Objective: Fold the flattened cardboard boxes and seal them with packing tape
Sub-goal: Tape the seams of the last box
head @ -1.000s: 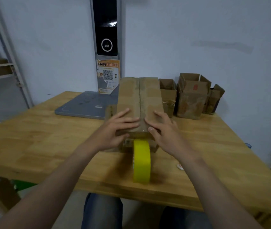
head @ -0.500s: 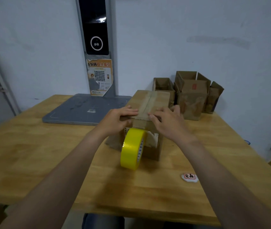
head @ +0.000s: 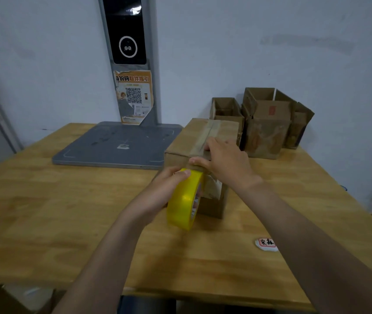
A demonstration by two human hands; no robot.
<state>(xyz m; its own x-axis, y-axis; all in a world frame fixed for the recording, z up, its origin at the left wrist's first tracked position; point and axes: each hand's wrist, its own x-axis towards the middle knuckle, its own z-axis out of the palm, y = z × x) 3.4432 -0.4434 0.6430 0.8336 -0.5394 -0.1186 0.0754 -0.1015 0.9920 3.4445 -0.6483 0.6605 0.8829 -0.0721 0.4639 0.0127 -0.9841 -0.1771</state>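
A folded cardboard box [head: 187, 141] stands on the wooden table [head: 44, 211], with a strip of clear tape along its top seam. My right hand [head: 223, 159] lies on the near end of the box top, fingers across the taped seam and thumb along the front edge. A yellow tape roll [head: 183, 201] hangs upright against the box's front face. My left hand [head: 169, 186] grips that roll from the left, fingertips over its top rim.
Three open cardboard boxes [head: 266, 123] stand at the back right against the wall. A grey scale platform [head: 117, 146] with a tall black-screened post [head: 127, 30] sits at the back. A small white label [head: 266, 244] lies on the table near right.
My left hand left the box top and took hold of the yellow tape roll. My right hand slid further onto the seam. The view moved closer and a bit left.
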